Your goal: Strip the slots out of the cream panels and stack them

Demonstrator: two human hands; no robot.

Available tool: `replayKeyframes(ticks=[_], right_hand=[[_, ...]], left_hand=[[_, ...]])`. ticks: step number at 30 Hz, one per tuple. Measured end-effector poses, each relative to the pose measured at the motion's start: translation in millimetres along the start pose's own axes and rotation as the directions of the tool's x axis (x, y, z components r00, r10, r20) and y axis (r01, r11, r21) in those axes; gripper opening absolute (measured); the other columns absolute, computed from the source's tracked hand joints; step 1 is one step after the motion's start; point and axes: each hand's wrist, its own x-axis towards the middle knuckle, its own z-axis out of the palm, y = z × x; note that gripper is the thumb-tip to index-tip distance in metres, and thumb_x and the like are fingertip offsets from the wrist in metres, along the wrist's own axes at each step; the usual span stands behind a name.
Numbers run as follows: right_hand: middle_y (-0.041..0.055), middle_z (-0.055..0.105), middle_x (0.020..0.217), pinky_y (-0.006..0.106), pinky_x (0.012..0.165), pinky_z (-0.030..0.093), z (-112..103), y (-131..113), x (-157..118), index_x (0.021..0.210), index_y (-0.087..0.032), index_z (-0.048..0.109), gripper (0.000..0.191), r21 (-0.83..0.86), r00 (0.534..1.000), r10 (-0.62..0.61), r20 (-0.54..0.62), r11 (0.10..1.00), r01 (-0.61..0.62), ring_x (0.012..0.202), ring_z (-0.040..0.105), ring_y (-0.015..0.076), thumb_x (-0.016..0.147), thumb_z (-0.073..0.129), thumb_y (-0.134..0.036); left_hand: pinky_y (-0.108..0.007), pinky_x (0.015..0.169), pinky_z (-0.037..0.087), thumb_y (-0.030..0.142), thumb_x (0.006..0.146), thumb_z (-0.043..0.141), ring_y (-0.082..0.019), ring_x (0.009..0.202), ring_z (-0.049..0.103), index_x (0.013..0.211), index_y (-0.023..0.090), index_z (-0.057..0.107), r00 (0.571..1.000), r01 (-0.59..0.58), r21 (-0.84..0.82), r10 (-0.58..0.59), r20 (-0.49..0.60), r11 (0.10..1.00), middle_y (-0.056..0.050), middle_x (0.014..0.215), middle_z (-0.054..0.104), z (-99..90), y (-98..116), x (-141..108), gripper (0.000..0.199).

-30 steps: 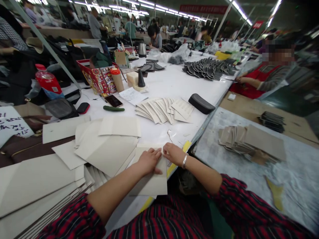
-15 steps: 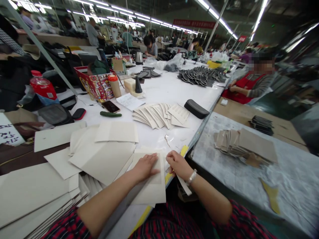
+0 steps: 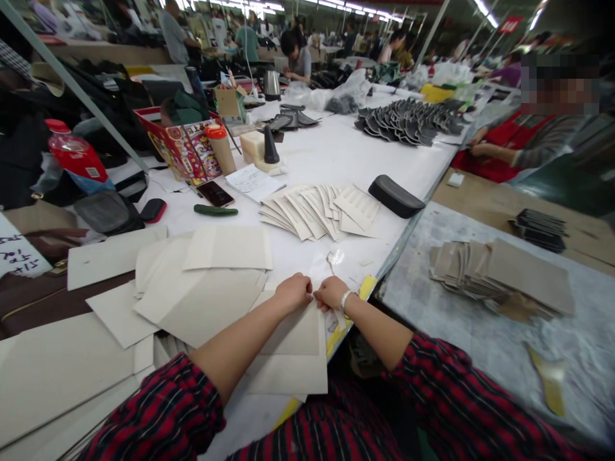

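Observation:
Two cream card panels, one over the other, lie at the table's front edge, the upper card panel (image 3: 293, 336) showing a raised or lined rectangle. My left hand (image 3: 294, 293) is closed in a pinch at the upper right edge of this panel; its fingertips hide what is between them. Close beside it, almost touching, my right hand (image 3: 331, 293) pinches at the same corner. A pale strip (image 3: 342, 319) hangs below the right wrist and appears to come from that hand. Larger cream panels (image 3: 202, 307) lie overlapping on the left.
Fanned cream pieces (image 3: 312, 211) and a dark case (image 3: 396, 195) lie farther back. A cucumber (image 3: 215, 210), a phone (image 3: 214, 194) and a cup (image 3: 221, 150) stand or lie at left. Beige stacked pieces (image 3: 523, 272) rest on the right table, near a person in red (image 3: 509, 144).
My left hand has risen from lying flat on the panel and closed at its upper corner. My right hand has moved in beside it. The view has tilted down.

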Motion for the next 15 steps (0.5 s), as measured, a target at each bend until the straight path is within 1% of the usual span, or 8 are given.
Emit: replayKeyframes(ticks=[2,5,7,10,12,13,15], right_hand=[[0.0071,0.066,0.062,0.019,0.035,0.039,1.1,0.7,3.7,0.061,-0.012,0.058,0.013,-0.019,1.000,0.001,-0.004,1.000,-0.001,0.042,0.055,0.0115,0.067,0.052,-0.022],[0.0067,0.065,0.060,0.019,0.036,0.040,2.9,2.4,4.8,0.060,-0.012,0.059,0.014,-0.042,1.000,-0.009,-0.008,0.999,0.009,0.040,0.054,0.0109,0.067,0.051,-0.022],[0.0064,0.065,0.059,0.020,0.037,0.040,3.8,2.8,2.2,0.061,-0.012,0.059,0.016,-0.043,1.000,-0.022,-0.019,0.999,0.021,0.038,0.053,0.0107,0.068,0.049,-0.022],[0.0055,0.064,0.060,0.020,0.037,0.039,3.7,3.1,-4.2,0.067,-0.013,0.057,0.015,-0.022,0.998,-0.047,-0.033,0.999,0.047,0.038,0.052,0.0101,0.071,0.047,-0.023],[0.0043,0.064,0.062,0.020,0.038,0.038,2.2,3.8,-9.4,0.073,-0.013,0.056,0.015,-0.018,0.997,-0.072,-0.040,0.997,0.071,0.038,0.052,0.0091,0.074,0.045,-0.023],[0.0034,0.063,0.062,0.019,0.039,0.038,1.1,4.0,-12.2,0.076,-0.013,0.055,0.015,-0.038,0.993,-0.102,-0.056,0.994,0.100,0.039,0.052,0.0085,0.075,0.045,-0.024],[0.0012,0.062,0.064,0.019,0.044,0.038,-0.9,3.3,-18.0,0.082,-0.014,0.054,0.015,-0.133,0.968,-0.223,-0.116,0.969,0.207,0.041,0.052,0.0076,0.075,0.047,-0.026]], left_hand=[[-0.025,0.063,0.043,0.026,0.067,0.051,-0.016,0.077,0.055,0.077,0.021,0.056,1.000,-0.002,0.002,0.002,0.016,1.000,-0.002,0.086,0.054,0.0,0.6,1.4,0.012],[-0.025,0.063,0.043,0.026,0.070,0.048,-0.016,0.078,0.054,0.077,0.021,0.055,1.000,-0.022,-0.003,0.022,-0.010,1.000,-0.001,0.086,0.054,1.4,0.7,-4.2,0.011],[-0.025,0.065,0.043,0.027,0.070,0.049,-0.015,0.077,0.054,0.081,0.021,0.054,0.997,-0.050,-0.037,0.048,-0.057,0.998,-0.001,0.087,0.053,2.8,-1.8,-12.9,0.013],[-0.024,0.071,0.044,0.023,0.068,0.054,-0.013,0.078,0.054,0.097,0.020,0.050,0.981,-0.135,-0.112,0.117,-0.155,0.984,-0.002,0.096,0.052,6.1,-10.9,-32.0,0.029],[-0.027,0.079,0.042,0.022,0.066,0.057,-0.015,0.088,0.052,0.101,0.019,0.048,0.963,-0.214,-0.082,0.196,-0.185,0.973,-0.005,0.104,0.052,9.3,-18.5,-46.1,0.036],[-0.029,0.083,0.040,0.023,0.065,0.060,-0.018,0.095,0.050,0.101,0.018,0.049,0.955,-0.248,-0.039,0.237,-0.180,0.968,-0.007,0.108,0.051,11.0,-21.9,-52.5,0.038],[-0.034,0.089,0.037,0.027,0.063,0.064,-0.022,0.106,0.043,0.102,0.018,0.049,0.942,-0.295,0.061,0.301,-0.149,0.954,-0.009,0.117,0.048,13.8,-26.4,-62.1,0.043]])
